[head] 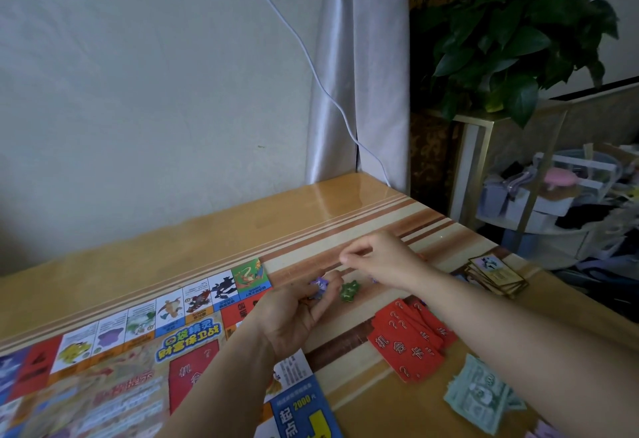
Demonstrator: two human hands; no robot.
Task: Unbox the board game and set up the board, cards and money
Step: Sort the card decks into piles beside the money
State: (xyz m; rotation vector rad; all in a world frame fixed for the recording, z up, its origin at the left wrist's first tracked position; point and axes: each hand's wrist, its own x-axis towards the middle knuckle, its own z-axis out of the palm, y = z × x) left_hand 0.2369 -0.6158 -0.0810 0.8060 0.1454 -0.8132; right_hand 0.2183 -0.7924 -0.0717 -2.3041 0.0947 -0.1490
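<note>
Board: the game board (103, 379) lies unfolded and flat on the left part of the desk (242, 216), its row of picture squares along the far edge and its blue corner square nearest the camera.
Left grip: the left grip (294, 313) is turned palm up over the board's right edge, fingers curled round a small purple token (318, 285) at the fingertips.
Right grip: the right grip (380, 259) hovers just above and beyond the left one, thumb and forefinger pressed together; whether anything is pinched between them cannot be told.
Green token: a green token (350, 290) lies on the desk just right of the left fingertips, below the right grip.
Red cards: a loose fan of red cards (408, 340) with question marks lies on the desk right of the board, partly under the right forearm.
Gold-edged cards: a stack of gold-edged cards (498, 273) sits near the desk's right edge, beyond the red cards.
Money: a pile of pale green notes (477, 399) lies near the front right, nearer the camera than the red cards.
Surroundings: a curtain (359, 74), a white cable (311, 64) and a leafy plant (518, 33) stand behind the desk.
</note>
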